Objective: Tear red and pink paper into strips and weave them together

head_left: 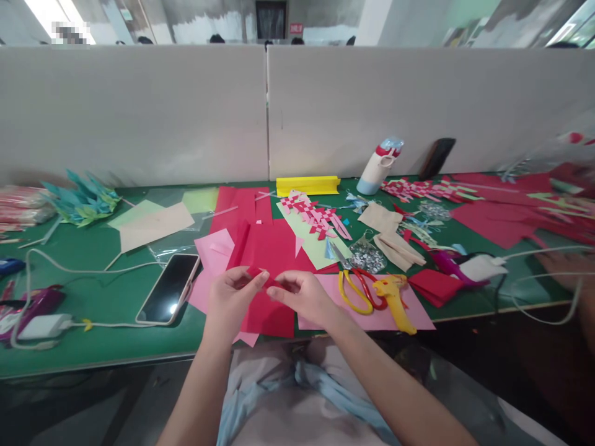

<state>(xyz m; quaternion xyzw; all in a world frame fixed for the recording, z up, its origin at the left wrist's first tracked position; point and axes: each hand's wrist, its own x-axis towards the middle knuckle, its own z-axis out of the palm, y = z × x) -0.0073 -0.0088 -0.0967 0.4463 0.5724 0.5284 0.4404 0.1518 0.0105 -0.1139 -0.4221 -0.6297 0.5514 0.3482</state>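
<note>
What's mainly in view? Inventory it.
Flat paper sheets: many, multicoloured, tabletop
Woven paper strips: many, pink-red, rear
Folded paper strip: one, yellow, rear
Pointed leafy bundle: one, teal, left
Rectangular phone: one, black, left
Cylindrical bottle: one, white-blue, rear
Plastic glue gun: one, yellow, right
Looped scissor handles: several, yellow/red, right
Thin cables: several, white, sides
Partition panels: two, grey, behind
Flat tabletop: one, green, beneath
Left hand, right hand: one each, bare, centre

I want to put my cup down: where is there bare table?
Bare green table shows between the phone and the white charger on the left, with cables running past. A narrower strip continues along the front edge below them. Paper crowds the space under both hands, left and right, and around the yellow glue gun.
</note>
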